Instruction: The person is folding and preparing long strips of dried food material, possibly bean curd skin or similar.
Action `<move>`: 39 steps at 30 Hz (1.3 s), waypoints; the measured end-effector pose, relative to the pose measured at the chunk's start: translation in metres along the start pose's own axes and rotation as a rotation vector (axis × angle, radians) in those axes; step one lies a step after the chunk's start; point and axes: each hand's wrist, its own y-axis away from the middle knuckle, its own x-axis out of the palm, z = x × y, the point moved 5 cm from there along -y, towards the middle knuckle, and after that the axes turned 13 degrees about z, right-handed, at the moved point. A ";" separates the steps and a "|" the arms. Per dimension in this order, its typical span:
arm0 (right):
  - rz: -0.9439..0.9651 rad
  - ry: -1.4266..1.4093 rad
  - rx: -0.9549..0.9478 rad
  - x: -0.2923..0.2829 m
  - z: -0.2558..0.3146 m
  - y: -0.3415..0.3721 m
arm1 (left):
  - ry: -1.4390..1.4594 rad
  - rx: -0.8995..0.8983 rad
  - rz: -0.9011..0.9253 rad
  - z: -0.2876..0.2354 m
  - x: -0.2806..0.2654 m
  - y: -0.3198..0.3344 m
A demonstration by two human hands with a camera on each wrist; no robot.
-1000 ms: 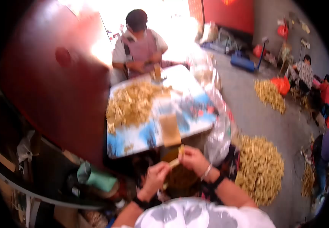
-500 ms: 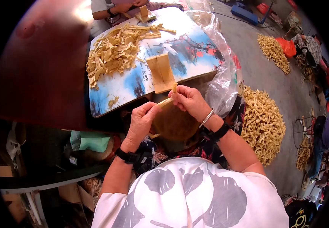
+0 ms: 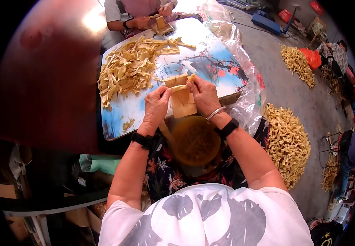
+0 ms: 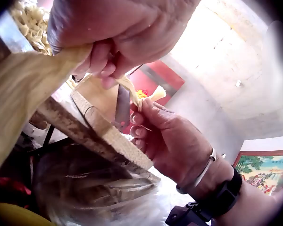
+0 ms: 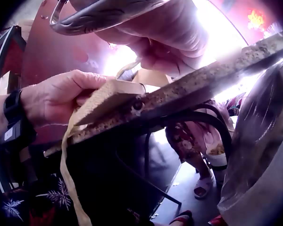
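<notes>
In the head view, a pale yellow flat strip (image 3: 178, 87) is stretched between two hands over a small wooden stand (image 3: 183, 105) at the table's near edge. My left hand (image 3: 156, 105) pinches it between thumb and fingers, and the strip's long tail (image 5: 68, 172) hangs below that hand in the right wrist view. On the other side, my right hand (image 3: 205, 95) pinches the strip near its far end, which sticks up as a short flared tip (image 4: 158, 93) in the left wrist view. Below both hands is a round yellowish-brown bowl (image 3: 196, 141), its contents indistinct.
A heap of similar strips (image 3: 130, 67) covers the left of the painted table (image 3: 136, 119). Another person (image 3: 140, 16) works across it. Clear plastic sheeting (image 3: 245, 100) drapes the right edge. A large pile of knotted yellow pieces (image 3: 288, 147) lies on the floor.
The head view has tilted down. Both hands have moved forward from above the bowl to over the wooden stand, still holding the strip.
</notes>
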 end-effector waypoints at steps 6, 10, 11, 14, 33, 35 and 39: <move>0.008 0.227 -0.037 0.012 -0.014 0.001 | 0.003 -0.086 -0.107 0.030 0.007 -0.005; 0.147 0.039 0.073 0.002 -0.022 0.000 | 0.453 -0.179 -0.064 0.031 -0.001 0.003; 0.201 -0.054 0.126 0.000 -0.023 0.002 | 0.660 -0.208 -0.035 0.027 0.000 0.011; 0.397 -0.609 0.291 0.005 -0.010 0.028 | 0.901 -0.173 0.088 0.007 0.006 0.035; 0.424 -0.003 0.070 0.028 -0.010 0.115 | 0.439 -0.232 0.077 0.007 0.046 0.107; 0.417 0.024 0.133 0.025 0.012 0.118 | 0.035 0.022 0.004 0.003 0.050 0.113; 0.172 -0.138 -0.089 0.038 0.035 0.126 | -0.244 0.176 0.092 -0.031 0.072 0.124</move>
